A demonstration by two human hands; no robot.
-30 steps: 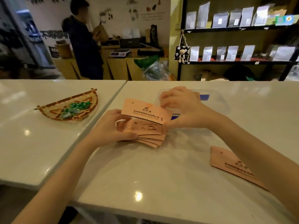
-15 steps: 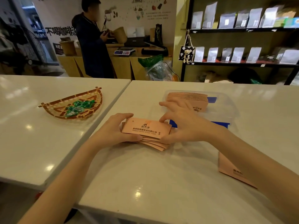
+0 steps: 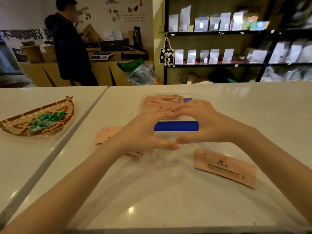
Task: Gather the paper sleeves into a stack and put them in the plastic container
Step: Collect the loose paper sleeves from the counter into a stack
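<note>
A clear plastic container (image 3: pixel 200 105) with a blue strip sits at mid-table and holds a stack of pink paper sleeves (image 3: pixel 163 100). My left hand (image 3: pixel 143 132) and my right hand (image 3: pixel 206 125) are spread above it. Their fingertips meet on the front of that stack and the thumbs nearly touch at the container's near edge. Neither hand grips a sleeve. A loose pile of sleeves (image 3: pixel 106 135) lies on the table, partly hidden under my left wrist. One single sleeve (image 3: pixel 224 168) lies flat to the right, under my right forearm.
A woven basket (image 3: pixel 15 127) with green wrapped sweets sits on the adjoining table at left, past a seam between the tabletops. A person stands at a counter behind. Shelves of pouches (image 3: pixel 214 56) fill the back right.
Both hands have let go of the loose pile and moved forward over the container. The pile stays on the table by my left wrist.
</note>
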